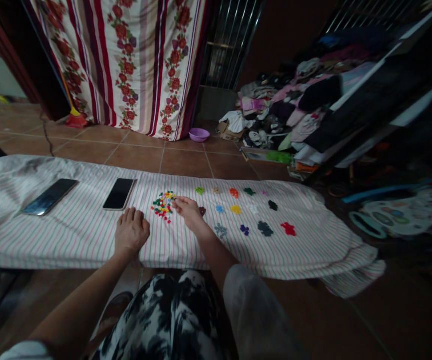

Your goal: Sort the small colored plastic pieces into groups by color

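My right hand (187,209) reaches to the right edge of a mixed pile of small colourful pieces (161,206), thumb and fingers pinched together. Whatever is between the fingertips is too small to make out. My left hand (131,231) rests palm down on the striped cloth (88,230), left of the pile, its fingers lying on the fabric and holding nothing. Right of my right hand lie small heaps sorted by colour, among them yellow pieces (236,210), dark grey pieces (265,229), red pieces (288,229) and orange pieces (234,193). A brown heap (202,211) is partly hidden by my right hand.
Two phones, one with a light edge (118,194) and a larger dark one (50,197), lie on the cloth at left. Beyond are a floral curtain (140,65), a purple basin (199,135), a red broom (76,120) and a clothes pile (276,107).
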Demonstrator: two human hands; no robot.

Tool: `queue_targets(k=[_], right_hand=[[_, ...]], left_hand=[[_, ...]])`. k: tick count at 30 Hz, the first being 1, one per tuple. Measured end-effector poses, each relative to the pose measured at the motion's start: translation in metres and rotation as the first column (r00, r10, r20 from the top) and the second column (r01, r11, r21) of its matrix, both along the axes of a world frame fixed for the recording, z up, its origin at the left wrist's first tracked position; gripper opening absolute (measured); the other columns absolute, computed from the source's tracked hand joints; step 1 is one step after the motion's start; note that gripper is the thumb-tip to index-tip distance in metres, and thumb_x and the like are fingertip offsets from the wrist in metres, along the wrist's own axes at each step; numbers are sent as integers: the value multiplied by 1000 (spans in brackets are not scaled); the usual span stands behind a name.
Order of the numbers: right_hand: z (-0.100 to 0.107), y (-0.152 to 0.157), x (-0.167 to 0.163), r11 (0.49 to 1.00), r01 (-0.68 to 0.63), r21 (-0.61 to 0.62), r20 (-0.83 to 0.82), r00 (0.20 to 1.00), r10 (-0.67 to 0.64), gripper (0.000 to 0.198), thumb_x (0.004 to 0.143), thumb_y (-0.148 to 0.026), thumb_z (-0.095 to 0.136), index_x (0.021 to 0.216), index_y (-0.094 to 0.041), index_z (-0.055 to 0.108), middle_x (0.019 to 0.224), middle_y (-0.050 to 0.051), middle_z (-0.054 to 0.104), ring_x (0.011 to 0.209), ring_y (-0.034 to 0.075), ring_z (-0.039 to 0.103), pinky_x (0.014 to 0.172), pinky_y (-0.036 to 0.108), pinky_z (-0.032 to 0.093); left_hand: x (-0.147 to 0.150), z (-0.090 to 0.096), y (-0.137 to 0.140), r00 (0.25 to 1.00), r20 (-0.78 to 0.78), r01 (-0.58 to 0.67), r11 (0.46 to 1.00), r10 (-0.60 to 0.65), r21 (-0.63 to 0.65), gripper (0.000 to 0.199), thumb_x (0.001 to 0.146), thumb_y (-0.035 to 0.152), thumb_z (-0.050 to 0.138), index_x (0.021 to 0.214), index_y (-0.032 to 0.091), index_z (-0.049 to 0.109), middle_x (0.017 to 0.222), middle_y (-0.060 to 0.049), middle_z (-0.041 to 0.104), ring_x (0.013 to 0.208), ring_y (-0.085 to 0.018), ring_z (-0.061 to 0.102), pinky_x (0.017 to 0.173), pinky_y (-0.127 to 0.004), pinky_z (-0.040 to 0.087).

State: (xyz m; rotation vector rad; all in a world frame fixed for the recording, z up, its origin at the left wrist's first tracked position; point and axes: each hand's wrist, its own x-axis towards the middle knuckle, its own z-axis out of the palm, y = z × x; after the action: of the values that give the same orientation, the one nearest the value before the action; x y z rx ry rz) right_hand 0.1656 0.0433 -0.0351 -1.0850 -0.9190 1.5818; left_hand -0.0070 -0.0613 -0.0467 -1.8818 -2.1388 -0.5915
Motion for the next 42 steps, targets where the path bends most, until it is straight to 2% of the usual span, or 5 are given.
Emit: queue_targets(k=[4,10,23,31,42], right_hand=[[5,-7,13,998,-1,-65,-185,983,-11,21,63,-19,81,77,-18,65,73,1,69,67,11,65,55,18,48],[13,-19,31,997,21,-73,-255,966,-40,18,64,-19,80,71,-17,64,76,2,68,72,10,64,59,17,50],[16,-34,123,974,213,75,-69,976,-208,26,60,-27,76,79,-22,59,72,-3,60,62,10,55,54,21,44],[14,-53,174,939,325,114,-46,946,-322,32,57,-30,79,80,-21,59,73,-4,59,60,8,53,52,21,43],[6,-70,234,828,534,173,26,838,-545,36,54,-35,81,83,-21,63,75,-2,63,60,10,56,52,23,47]], left_hand=[[-1,0,-1,1000,-4,6,1000,-6,8,27,88,27,40,101,12,60,125,-21,59,123,-34,52,102,-48,41],[-1,0,-2,999,-37,1,1000,-1,-7,28,88,27,40,102,13,59,127,-20,59,125,-34,50,103,-47,41],[0,7,-3,999,-40,13,999,-15,-44,30,88,29,36,100,14,59,121,-19,60,117,-33,55,97,-47,44],[0,10,-3,1000,-18,23,996,-25,-87,26,87,28,37,96,15,58,117,-18,61,116,-31,55,97,-46,44],[3,18,-5,998,-58,16,984,-27,-177,27,90,26,35,101,13,56,115,-19,60,116,-31,54,96,-44,43]])
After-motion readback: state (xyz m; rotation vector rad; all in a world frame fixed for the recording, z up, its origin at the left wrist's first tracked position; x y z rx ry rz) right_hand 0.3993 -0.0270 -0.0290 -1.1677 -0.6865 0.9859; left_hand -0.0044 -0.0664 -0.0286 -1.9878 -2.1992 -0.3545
